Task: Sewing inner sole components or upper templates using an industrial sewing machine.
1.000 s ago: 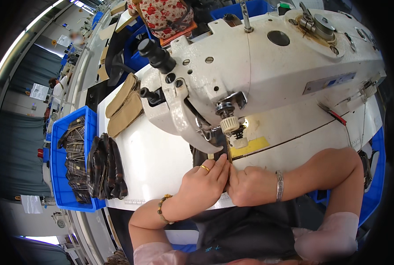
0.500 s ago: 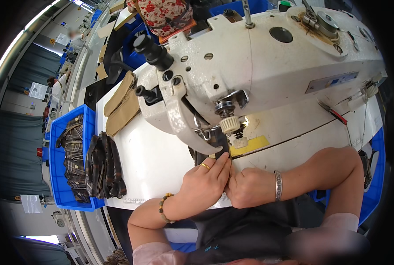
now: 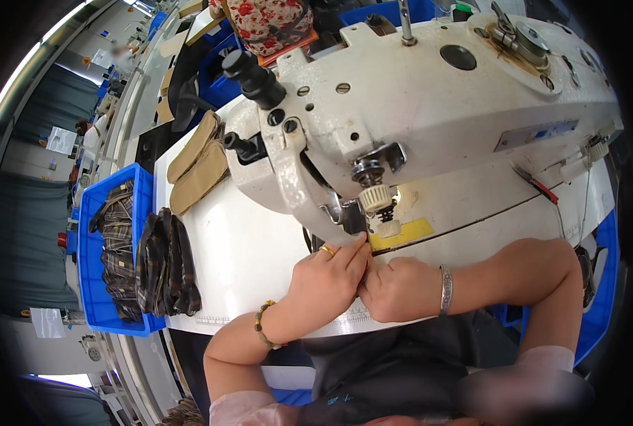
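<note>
Head view: nearest is the dark apron [image 3: 402, 351] at the tabletop edge, forearms coming in from both sides. Left hand [image 3: 326, 280] is palm down, fingers close together and extended away from the body, laid over the near part of a dark cloth piece [image 3: 357, 218]. Right hand [image 3: 402, 291] is half curled, thumb and index side against the left fingers; the hands touch. Can't tell if the right is pinching cloth, since the contact is hidden behind its own knuckles

Key relation: the cloth lies straight ahead of the left fingertips, under the machine head. Visible part looks to run away from the person, toward the needle area, so I'd read its long axis as fore-aft; most is covered, no firm call. Left hand is the nearer one, practically on it; right sits just beside, on its right flank. Left fingertips are right at the tip of the curved white lever [image 3: 306, 209], contact unclear

Further out: yellow patch [image 3: 409, 233] on the tabletop [image 3: 238, 273], just right of the cloth. White sewing machine [image 3: 444, 113] spans above. Plaid stack [image 3: 166, 266] well left of the hands, blue bin [image 3: 144, 202] beside it with more plaid, tan pieces [image 3: 199, 170] beyond. Red-handled tool [image 3: 541, 186] far right, floral fabric [image 3: 270, 27] behind the machine
</note>
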### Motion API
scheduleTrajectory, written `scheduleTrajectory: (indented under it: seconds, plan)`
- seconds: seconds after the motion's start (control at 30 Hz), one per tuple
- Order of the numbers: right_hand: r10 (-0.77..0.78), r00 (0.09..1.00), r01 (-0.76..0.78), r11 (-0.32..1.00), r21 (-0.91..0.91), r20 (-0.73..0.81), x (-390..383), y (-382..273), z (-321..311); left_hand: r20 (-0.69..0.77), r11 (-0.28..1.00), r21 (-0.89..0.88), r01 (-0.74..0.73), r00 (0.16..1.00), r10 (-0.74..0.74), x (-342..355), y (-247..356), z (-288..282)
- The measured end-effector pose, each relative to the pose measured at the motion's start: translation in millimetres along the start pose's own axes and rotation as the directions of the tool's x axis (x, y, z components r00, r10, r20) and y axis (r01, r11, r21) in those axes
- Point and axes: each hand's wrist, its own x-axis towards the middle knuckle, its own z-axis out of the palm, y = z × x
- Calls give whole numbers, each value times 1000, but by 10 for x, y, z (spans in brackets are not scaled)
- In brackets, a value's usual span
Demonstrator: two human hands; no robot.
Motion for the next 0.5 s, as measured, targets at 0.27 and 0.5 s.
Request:
scheduleTrajectory:
  seconds: [0.27, 0.5]
  plan:
    - [-4, 999, 5, 1000, -12, 40, 37, 164, 12, 5, 998, -6, 67, 998, -67, 66, -130, 66]
    - [8, 1000, -6, 996, -90, 24, 9, 137, 15, 79, 973, -159, 168, 984, -157, 62, -45, -203]
